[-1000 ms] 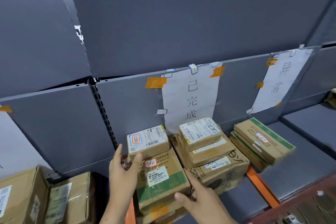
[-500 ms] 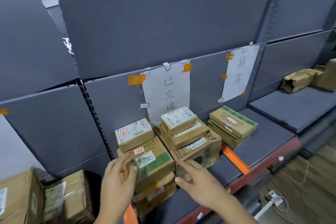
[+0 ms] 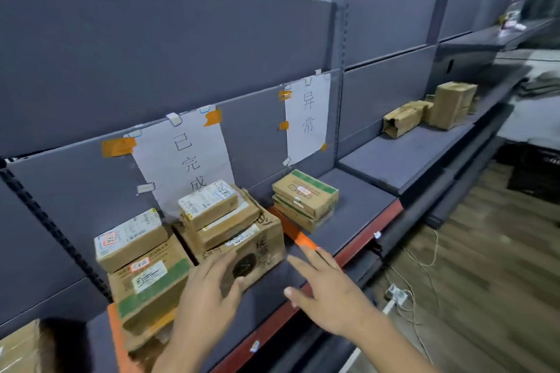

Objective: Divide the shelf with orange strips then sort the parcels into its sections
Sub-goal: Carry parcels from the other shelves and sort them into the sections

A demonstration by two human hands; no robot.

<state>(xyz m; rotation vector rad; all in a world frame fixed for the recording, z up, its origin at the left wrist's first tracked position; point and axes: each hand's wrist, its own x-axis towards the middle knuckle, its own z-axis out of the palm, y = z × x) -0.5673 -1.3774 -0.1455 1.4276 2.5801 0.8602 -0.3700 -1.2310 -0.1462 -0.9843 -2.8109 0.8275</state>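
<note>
On the grey shelf [image 3: 357,215] two orange strips mark off sections: one strip [image 3: 298,238] right of the middle stacks, another strip [image 3: 116,339] at the lower left. A left stack [image 3: 142,278] of cardboard parcels and a middle stack [image 3: 230,227] stand under a white paper sign [image 3: 181,157]. Flat green-edged parcels [image 3: 306,200] lie right of the strip under a second sign [image 3: 307,118]. My left hand [image 3: 209,297] hovers open in front of the middle stack. My right hand [image 3: 324,285] is spread open over the shelf's front, holding nothing.
Further right, a second shelf bay [image 3: 409,151] carries two brown boxes [image 3: 436,109]. At the bottom left corner another parcel [image 3: 21,348] shows. A power strip and cables [image 3: 397,294] lie on the wooden floor below.
Both hands have come off the left stack and drifted right. The view has swung to the right, bringing the far shelf bay and floor into sight.
</note>
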